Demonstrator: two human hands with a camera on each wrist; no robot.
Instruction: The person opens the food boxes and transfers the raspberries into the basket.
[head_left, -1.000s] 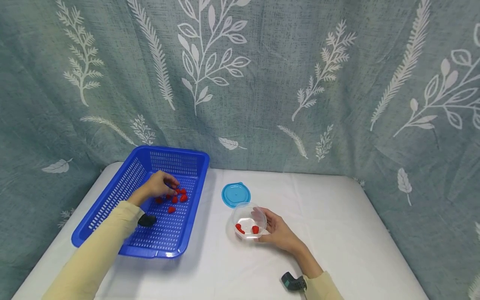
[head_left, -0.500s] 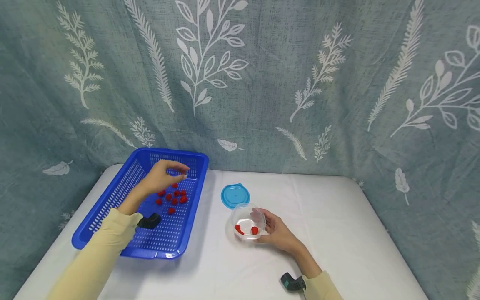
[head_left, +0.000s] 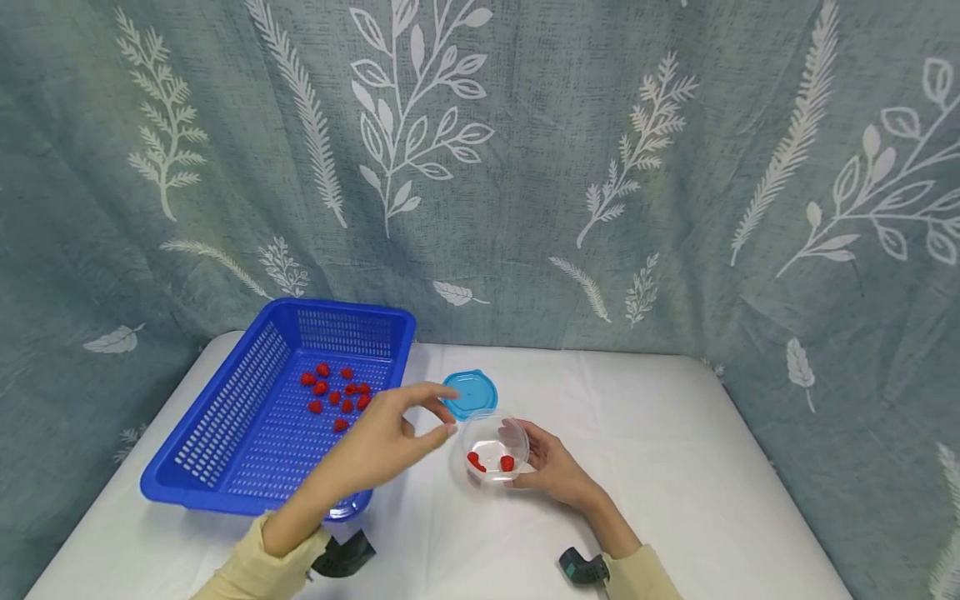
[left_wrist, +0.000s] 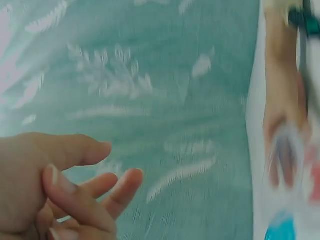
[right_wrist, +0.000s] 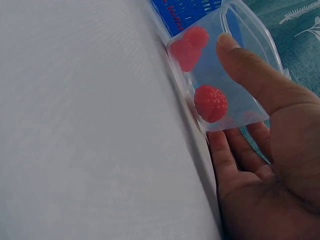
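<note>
My left hand [head_left: 386, 437] hovers over the table between the basket and the cup, thumb and fingertips apart. No object shows between the fingers [left_wrist: 122, 192] in the left wrist view. A clear plastic cup [head_left: 491, 433] stands on the table, and my right hand [head_left: 558, 467] grips its right side. In the right wrist view the thumb lies against the cup's wall. Red raspberries [right_wrist: 210, 103] lie at the bottom of the cup. More raspberries [head_left: 335, 398] are scattered in the blue plastic basket [head_left: 202, 500] on the left.
A round blue lid [head_left: 472, 392] lies flat just behind the cup, partly hidden by my left fingers. White cloth covers the table [head_left: 660, 433]. A green-grey curtain [head_left: 510, 167] with white leaf patterns hangs behind it.
My left hand has risen out of the basket and moved right, towards the cup. The right hand and the cup have stayed in place.
</note>
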